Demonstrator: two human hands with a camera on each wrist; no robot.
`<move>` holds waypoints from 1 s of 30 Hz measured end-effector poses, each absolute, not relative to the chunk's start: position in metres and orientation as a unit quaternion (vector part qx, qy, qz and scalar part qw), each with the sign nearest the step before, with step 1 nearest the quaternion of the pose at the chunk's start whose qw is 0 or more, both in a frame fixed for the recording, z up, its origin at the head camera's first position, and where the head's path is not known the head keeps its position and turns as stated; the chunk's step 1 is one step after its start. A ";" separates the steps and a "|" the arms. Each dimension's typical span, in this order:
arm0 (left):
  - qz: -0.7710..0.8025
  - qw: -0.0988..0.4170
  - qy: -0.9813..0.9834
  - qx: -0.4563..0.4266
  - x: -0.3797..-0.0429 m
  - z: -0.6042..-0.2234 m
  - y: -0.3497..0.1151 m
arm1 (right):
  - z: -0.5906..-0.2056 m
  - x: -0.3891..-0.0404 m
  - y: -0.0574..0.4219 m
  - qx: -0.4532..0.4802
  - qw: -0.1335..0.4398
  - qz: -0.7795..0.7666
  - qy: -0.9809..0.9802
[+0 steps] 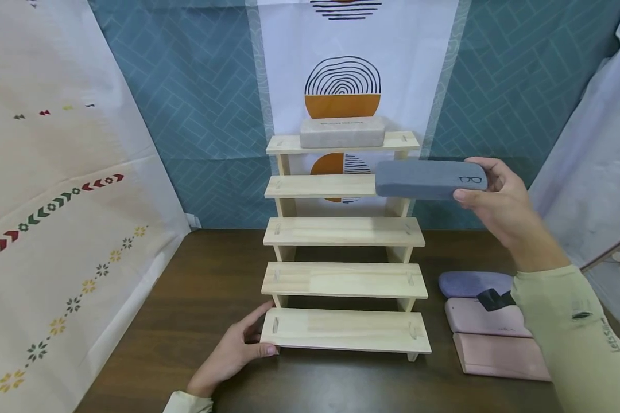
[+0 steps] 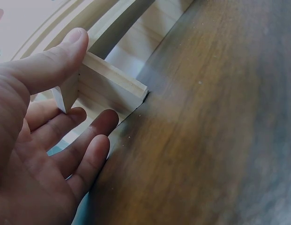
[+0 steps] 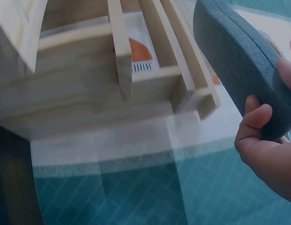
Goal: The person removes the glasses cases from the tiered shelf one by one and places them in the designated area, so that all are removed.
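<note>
My right hand (image 1: 506,201) grips the right end of a blue-grey glasses case (image 1: 423,179), which carries a small glasses drawing. It is held level in front of the right part of the second tier from the top. In the right wrist view, fingers and thumb wrap the end of the case (image 3: 243,61). A stepped wooden display shelf (image 1: 343,231) stands on the table. At its lowest tier, my left hand (image 1: 235,350) holds the left end. The left wrist view shows the thumb (image 2: 56,63) over the board and the fingers curled by its underside.
On the top tier lies a pale grey case (image 1: 342,133). Right of the shelf, a purple case (image 1: 470,283), a light pink case (image 1: 485,318) and a deeper pink case (image 1: 501,355) lie in a row on the dark wooden table (image 1: 196,287). Patterned cloths (image 1: 201,115) hang behind.
</note>
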State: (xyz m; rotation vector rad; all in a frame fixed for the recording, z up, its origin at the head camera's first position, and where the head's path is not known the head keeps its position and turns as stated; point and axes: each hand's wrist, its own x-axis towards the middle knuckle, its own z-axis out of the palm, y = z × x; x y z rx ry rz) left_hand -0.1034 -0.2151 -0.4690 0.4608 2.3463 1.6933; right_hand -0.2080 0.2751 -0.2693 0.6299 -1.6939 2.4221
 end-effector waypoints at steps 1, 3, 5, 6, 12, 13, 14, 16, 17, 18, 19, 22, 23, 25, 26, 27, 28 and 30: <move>0.575 0.104 0.797 0.156 -0.103 -0.469 -0.215 | -0.270 -0.208 0.278 0.210 0.060 0.804 -0.553; 0.575 0.101 0.797 0.157 -0.103 -0.469 -0.215 | -0.272 -0.207 0.284 0.213 0.060 0.811 -0.542; 0.576 0.100 0.796 0.156 -0.103 -0.470 -0.215 | -0.274 -0.207 0.289 0.216 0.060 0.815 -0.534; 0.577 0.100 0.796 0.154 -0.103 -0.470 -0.215 | -0.275 -0.207 0.292 0.218 0.060 0.817 -0.531; 0.588 0.106 0.786 0.158 -0.103 -0.470 -0.215 | -0.281 -0.202 0.311 0.222 0.069 0.812 -0.535; 0.590 0.106 0.783 0.163 -0.103 -0.470 -0.215 | -0.282 -0.201 0.315 0.221 0.069 0.811 -0.537; 0.592 0.106 0.782 0.164 -0.103 -0.470 -0.215 | -0.284 -0.200 0.318 0.220 0.069 0.812 -0.536; 0.594 0.103 0.780 0.171 -0.103 -0.471 -0.216 | -0.287 -0.200 0.325 0.217 0.065 0.814 -0.534; 0.593 0.102 0.780 0.174 -0.104 -0.471 -0.216 | -0.289 -0.200 0.329 0.217 0.062 0.815 -0.534; 0.591 0.099 0.780 0.177 -0.104 -0.472 -0.216 | -0.291 -0.200 0.332 0.215 0.060 0.816 -0.534; 0.590 0.098 0.781 0.179 -0.104 -0.472 -0.216 | -0.292 -0.200 0.335 0.214 0.059 0.816 -0.533; 0.587 0.096 0.784 0.178 -0.105 -0.473 -0.217 | -0.297 -0.199 0.344 0.204 0.057 0.817 -0.537; 0.587 0.097 0.785 0.175 -0.104 -0.473 -0.217 | -0.299 -0.200 0.346 0.203 0.058 0.817 -0.536; 0.586 0.100 0.786 0.168 -0.104 -0.472 -0.216 | -0.301 -0.200 0.351 0.206 0.059 0.819 -0.533; 0.585 0.101 0.787 0.165 -0.104 -0.472 -0.216 | -0.303 -0.201 0.353 0.208 0.058 0.820 -0.529; 0.585 0.102 0.788 0.163 -0.104 -0.472 -0.216 | -0.304 -0.201 0.355 0.211 0.058 0.823 -0.525; 0.585 0.103 0.788 0.161 -0.104 -0.472 -0.215 | -0.305 -0.202 0.358 0.215 0.057 0.824 -0.522; 0.582 0.103 0.790 0.160 -0.104 -0.472 -0.215 | -0.308 -0.203 0.362 0.217 0.057 0.825 -0.519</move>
